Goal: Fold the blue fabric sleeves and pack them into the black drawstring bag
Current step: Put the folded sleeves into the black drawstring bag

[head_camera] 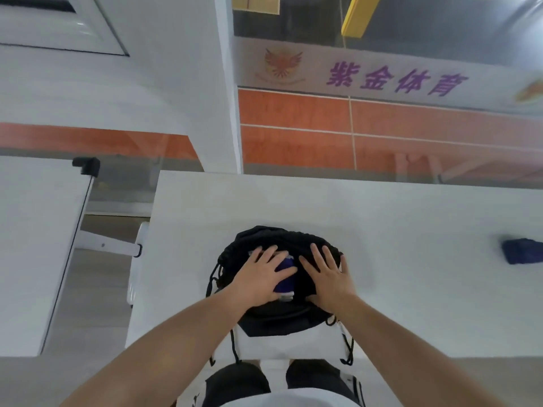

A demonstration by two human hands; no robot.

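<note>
The black drawstring bag (pixel 273 318) lies on the white table (pixel 382 218) right in front of me, its cords hanging over the near edge. A folded blue sleeve (pixel 285 282) with a white edge shows in the bag's mouth. My left hand (pixel 260 274) lies flat on that sleeve, fingers spread. My right hand (pixel 326 274) rests flat on the black fabric beside it, fingers spread too. A second folded blue sleeve (pixel 521 251) lies at the table's far right edge.
A second white table (pixel 35 230) stands to the left across a gap, with a black clamp (pixel 86 164) at its corner. Glass and an orange-and-white wall run behind the table. My knees are below the near edge.
</note>
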